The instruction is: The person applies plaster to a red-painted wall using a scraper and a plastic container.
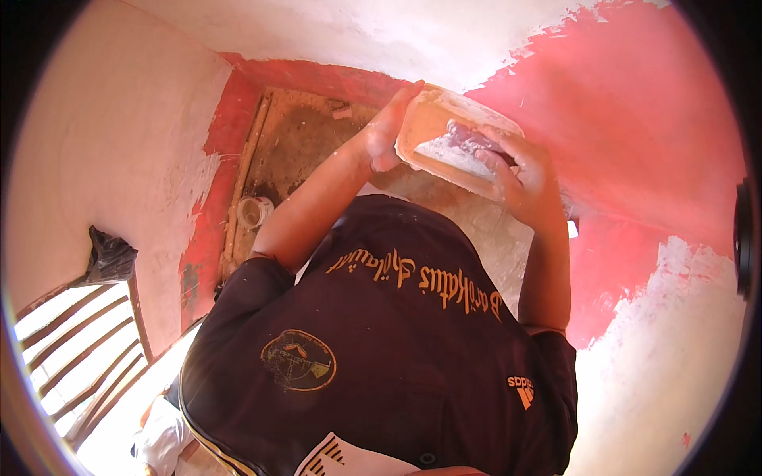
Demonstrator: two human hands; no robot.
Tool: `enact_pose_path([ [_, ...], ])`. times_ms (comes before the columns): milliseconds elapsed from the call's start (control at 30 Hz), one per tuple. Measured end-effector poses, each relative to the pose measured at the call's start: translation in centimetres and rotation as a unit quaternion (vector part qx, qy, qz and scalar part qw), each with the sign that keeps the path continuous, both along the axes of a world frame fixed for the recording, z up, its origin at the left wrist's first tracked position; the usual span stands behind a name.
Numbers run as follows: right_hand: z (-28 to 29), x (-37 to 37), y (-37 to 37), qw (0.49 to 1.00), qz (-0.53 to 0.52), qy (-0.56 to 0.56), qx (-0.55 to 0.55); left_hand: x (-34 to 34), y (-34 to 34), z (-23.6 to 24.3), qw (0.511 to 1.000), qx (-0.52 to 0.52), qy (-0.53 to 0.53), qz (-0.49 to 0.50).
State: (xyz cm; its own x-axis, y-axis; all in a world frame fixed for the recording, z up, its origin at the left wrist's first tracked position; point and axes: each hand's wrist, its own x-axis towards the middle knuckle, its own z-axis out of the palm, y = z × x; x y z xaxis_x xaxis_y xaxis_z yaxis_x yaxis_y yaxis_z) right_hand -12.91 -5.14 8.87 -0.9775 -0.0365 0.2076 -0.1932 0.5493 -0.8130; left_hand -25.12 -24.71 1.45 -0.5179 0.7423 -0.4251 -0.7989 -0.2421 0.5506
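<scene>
White-coated wall (373,32) at twelve o'clock, red wall (635,119) uncovered at two; my left grip (389,131) clamps a tan rectangular tray (425,119), right grip (529,174) a greyish lump (468,137).

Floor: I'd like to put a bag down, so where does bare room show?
Bare floor shows between the long pole, the red wall band and the left forearm, with a small pinkish block near that band; another patch lies between the tray, right forearm and dark shirt. Crowded: around the white bucket, between pole and left forearm.
</scene>
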Motion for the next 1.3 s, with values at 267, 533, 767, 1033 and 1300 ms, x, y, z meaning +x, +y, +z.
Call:
enact_pose_path([
  [267, 0.6, -2.1, 0.9, 0.999, -0.006, 0.030, 0.038, 0.2, 0.5, 1.5, 0.999, 0.018, -0.034, -0.014],
  [533, 0.6, -1.5, 0.6, 0.994, 0.014, 0.058, 0.096, -0.2, 1.6, -0.4, 0.999, 0.009, 0.026, -0.031],
  [767, 0.9, -1.2, 0.4, 0.992, 0.034, 0.046, 0.115, -0.2, 1.2, 0.2, 0.999, -0.006, 0.035, -0.031],
  [1033, 0.9, -1.1, 0.6, 0.999, 0.024, 0.001, 0.036, -0.8, 1.4, -0.3, 0.999, -0.022, 0.026, -0.038],
  [1300, -1.5, -2.1, 1.2, 0.987, 0.019, -0.121, -0.101, -0.7, 0.4, -2.2, 0.996, -0.017, 0.039, -0.075],
])
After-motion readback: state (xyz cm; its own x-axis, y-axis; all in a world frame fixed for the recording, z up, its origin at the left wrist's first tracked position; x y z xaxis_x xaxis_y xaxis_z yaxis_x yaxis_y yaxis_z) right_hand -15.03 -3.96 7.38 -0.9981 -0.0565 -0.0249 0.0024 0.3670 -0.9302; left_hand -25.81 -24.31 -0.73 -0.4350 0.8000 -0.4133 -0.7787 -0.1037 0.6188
